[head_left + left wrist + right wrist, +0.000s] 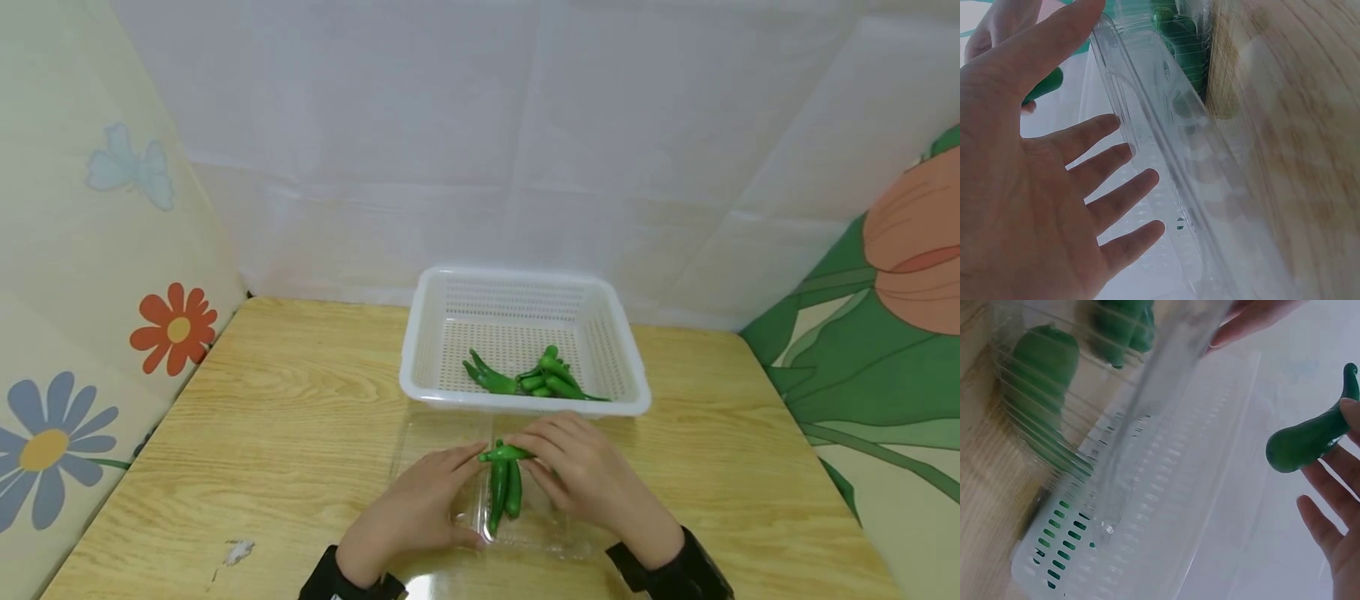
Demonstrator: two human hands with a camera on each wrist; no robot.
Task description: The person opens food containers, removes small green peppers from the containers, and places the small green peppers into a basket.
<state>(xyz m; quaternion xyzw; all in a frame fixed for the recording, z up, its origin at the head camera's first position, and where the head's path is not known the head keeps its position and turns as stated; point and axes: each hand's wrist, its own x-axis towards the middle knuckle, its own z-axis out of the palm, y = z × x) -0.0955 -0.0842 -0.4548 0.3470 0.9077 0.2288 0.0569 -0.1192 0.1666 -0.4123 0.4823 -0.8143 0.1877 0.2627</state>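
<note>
A clear plastic clamshell box (543,533) lies on the table in front of me, with green peppers (498,498) inside it. My right hand (581,467) pinches another green pepper (1307,445) between thumb and fingers, above the box. My left hand (420,500) is at the box's left part. In the left wrist view, its fingers (1124,187) stretch out spread along the clear rim (1147,119), and its thumb reaches the rim's upper end. No pepper is in the left hand.
Just behind the box stands a white plastic basket (525,402) with slotted walls, holding several green peppers (551,382) near its front side. The wooden table (300,375) ends at a white cloth backdrop (465,167). Patterned cloths hang at left and right.
</note>
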